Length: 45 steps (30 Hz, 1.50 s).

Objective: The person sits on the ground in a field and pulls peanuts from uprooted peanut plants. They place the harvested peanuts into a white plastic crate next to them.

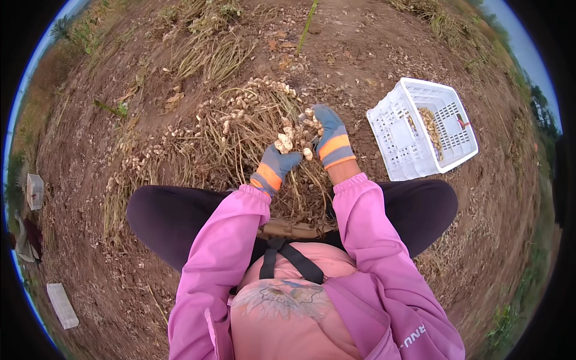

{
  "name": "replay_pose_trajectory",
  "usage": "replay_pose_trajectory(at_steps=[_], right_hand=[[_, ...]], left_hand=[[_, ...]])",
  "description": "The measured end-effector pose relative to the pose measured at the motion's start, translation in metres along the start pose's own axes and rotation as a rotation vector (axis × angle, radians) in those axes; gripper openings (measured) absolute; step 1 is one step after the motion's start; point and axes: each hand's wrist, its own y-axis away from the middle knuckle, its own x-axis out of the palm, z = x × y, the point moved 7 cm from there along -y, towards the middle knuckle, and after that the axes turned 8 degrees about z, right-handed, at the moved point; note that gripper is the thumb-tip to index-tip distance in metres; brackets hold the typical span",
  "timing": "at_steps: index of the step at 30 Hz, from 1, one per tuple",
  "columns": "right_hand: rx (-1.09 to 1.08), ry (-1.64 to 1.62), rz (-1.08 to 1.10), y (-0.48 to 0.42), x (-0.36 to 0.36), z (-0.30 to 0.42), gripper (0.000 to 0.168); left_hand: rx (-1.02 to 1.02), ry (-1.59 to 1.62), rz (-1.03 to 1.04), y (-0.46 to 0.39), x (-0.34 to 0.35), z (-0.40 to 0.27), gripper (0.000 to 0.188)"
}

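Observation:
My left hand [275, 167], in a grey glove with an orange cuff band, grips a bunch of peanut pods [284, 140] by its stems. Just to the right, my right hand [330, 130], gloved alike, has its fingers curled around more pods [310, 120]. A single pod [308, 154] hangs between the two hands. Dry stems trail down from the hands towards my lap. Beneath and left of them lies a heap of uprooted peanut plants [234, 130], pods still attached to the roots.
A white plastic crate [391, 139] stands to the right, tilted in view, with loose peanuts [431, 130] inside. More dried plants [216, 56] lie farther ahead on brown soil. Two other white crates [35, 192] [62, 306] sit far left, near a grey cloth [26, 240].

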Motion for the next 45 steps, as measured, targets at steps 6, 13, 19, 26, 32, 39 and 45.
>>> replay_pose_trajectory(at_steps=[6,13,19,26,32,39,45], right_hand=[[-0.335,0.244,-0.050,-0.015,-0.015,0.024,0.020],[-0.281,0.113,-0.430,-0.023,-0.090,0.116,0.022],[-0.485,0.590,-0.594,-0.032,-0.206,0.309,0.035],[-0.485,1.171,-0.357,-0.003,-0.142,0.291,0.054],[0.079,0.810,0.464,0.066,0.028,0.080,0.044],[-0.019,0.999,0.651,0.056,0.062,0.039,0.039],[-0.076,1.242,0.666,0.058,0.068,0.036,0.032]], left_hand=[[-0.085,-0.133,0.014,-0.003,0.017,-0.005,0.036],[-0.002,-0.054,0.038,0.012,0.006,-0.016,0.039],[-0.016,0.036,0.178,0.013,0.014,-0.011,0.048],[0.051,0.084,0.270,0.016,0.027,-0.022,0.052],[-0.056,0.026,0.313,0.023,0.027,-0.021,0.052],[-0.020,-0.045,0.365,0.022,0.022,-0.014,0.038],[-0.111,-0.180,0.449,0.020,0.023,-0.003,0.043]])
